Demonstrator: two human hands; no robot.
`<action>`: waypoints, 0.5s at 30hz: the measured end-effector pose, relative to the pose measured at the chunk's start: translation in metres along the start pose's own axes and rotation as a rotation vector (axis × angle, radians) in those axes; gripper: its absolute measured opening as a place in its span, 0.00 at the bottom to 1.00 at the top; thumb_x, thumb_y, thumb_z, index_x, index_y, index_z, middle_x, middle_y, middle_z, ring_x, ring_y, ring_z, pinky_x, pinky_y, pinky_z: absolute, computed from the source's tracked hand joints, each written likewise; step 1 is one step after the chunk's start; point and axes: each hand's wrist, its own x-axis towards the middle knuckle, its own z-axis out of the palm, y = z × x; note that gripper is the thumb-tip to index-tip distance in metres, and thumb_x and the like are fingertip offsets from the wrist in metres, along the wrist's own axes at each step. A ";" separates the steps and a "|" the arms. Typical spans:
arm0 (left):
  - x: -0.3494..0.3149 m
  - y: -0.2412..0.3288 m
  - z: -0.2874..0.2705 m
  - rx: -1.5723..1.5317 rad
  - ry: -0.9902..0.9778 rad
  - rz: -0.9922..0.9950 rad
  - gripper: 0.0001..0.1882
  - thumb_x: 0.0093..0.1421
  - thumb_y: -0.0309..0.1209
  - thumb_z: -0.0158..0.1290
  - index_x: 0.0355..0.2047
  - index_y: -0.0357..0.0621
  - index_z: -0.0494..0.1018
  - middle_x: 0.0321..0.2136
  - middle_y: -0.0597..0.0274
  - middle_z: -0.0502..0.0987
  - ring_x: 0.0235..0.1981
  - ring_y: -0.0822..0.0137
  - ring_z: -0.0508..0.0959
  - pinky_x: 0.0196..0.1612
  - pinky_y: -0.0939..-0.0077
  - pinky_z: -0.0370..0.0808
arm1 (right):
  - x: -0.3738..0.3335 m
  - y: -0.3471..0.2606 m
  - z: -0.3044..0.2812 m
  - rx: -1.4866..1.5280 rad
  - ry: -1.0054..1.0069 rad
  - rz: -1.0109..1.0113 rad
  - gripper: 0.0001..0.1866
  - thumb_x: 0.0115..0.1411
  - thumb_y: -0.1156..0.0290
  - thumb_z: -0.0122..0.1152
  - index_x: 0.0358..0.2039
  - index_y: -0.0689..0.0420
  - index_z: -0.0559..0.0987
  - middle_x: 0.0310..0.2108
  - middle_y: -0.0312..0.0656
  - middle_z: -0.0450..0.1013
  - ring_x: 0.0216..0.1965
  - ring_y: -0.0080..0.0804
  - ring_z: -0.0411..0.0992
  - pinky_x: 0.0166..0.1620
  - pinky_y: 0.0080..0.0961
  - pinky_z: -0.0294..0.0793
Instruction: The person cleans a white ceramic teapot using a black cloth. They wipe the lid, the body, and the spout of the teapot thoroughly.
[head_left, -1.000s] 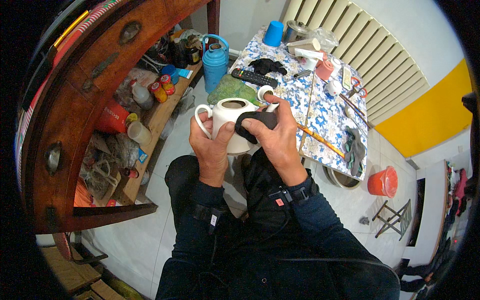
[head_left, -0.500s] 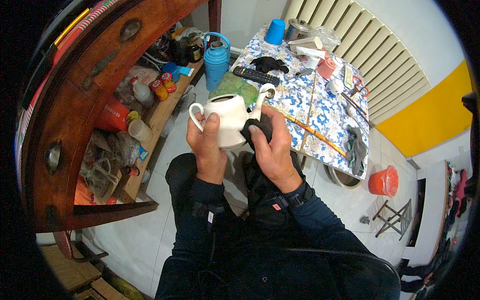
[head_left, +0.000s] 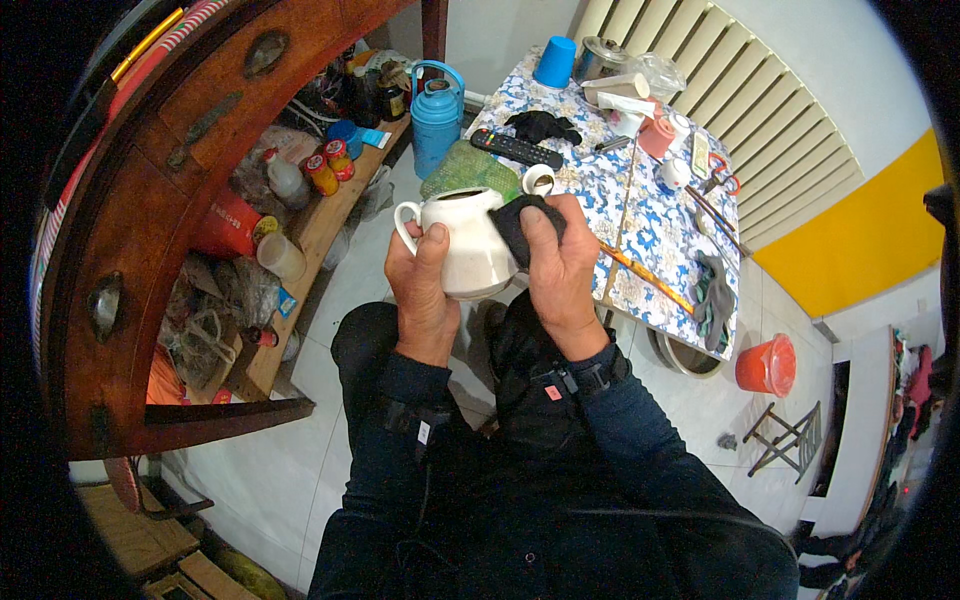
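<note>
A white teapot without a lid is held up over my lap, its dark round opening facing upward. My left hand grips it by the handle side, thumb on the body and fingers behind. On the other side, my right hand pinches a black cloth and presses it against the spout. The cloth covers most of the spout; only its curled white tip shows above. Fingers behind the teapot are hidden.
A table with a blue floral cover stands ahead, bearing a remote control, a blue cup and scissors. Beside it is a blue thermos. Left is a wooden cabinet with jars. A red bucket and folding stool stand right.
The black cloth has shifted upward along the spout and now hides more of it. My right hand has risen slightly, and the teapot has moved a little to the right.
</note>
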 end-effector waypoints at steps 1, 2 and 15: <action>0.000 0.000 -0.001 0.003 0.009 -0.013 0.34 0.70 0.52 0.62 0.62 0.35 0.72 0.53 0.53 0.82 0.52 0.61 0.84 0.56 0.65 0.81 | 0.001 -0.001 0.000 0.109 -0.023 0.006 0.11 0.71 0.70 0.65 0.48 0.63 0.79 0.38 0.37 0.79 0.41 0.22 0.73 0.46 0.26 0.76; 0.001 0.000 -0.001 0.018 0.055 -0.070 0.34 0.70 0.52 0.61 0.62 0.35 0.72 0.53 0.53 0.82 0.52 0.61 0.84 0.56 0.65 0.81 | 0.001 -0.001 -0.001 0.071 -0.044 -0.033 0.12 0.70 0.70 0.66 0.49 0.64 0.79 0.38 0.41 0.80 0.39 0.27 0.75 0.46 0.28 0.77; -0.001 0.005 0.001 -0.111 -0.030 -0.105 0.39 0.72 0.59 0.56 0.66 0.36 0.72 0.58 0.52 0.81 0.57 0.58 0.83 0.62 0.60 0.79 | -0.007 0.020 -0.006 0.442 -0.130 0.125 0.16 0.66 0.76 0.70 0.54 0.62 0.83 0.46 0.36 0.80 0.46 0.23 0.76 0.52 0.24 0.77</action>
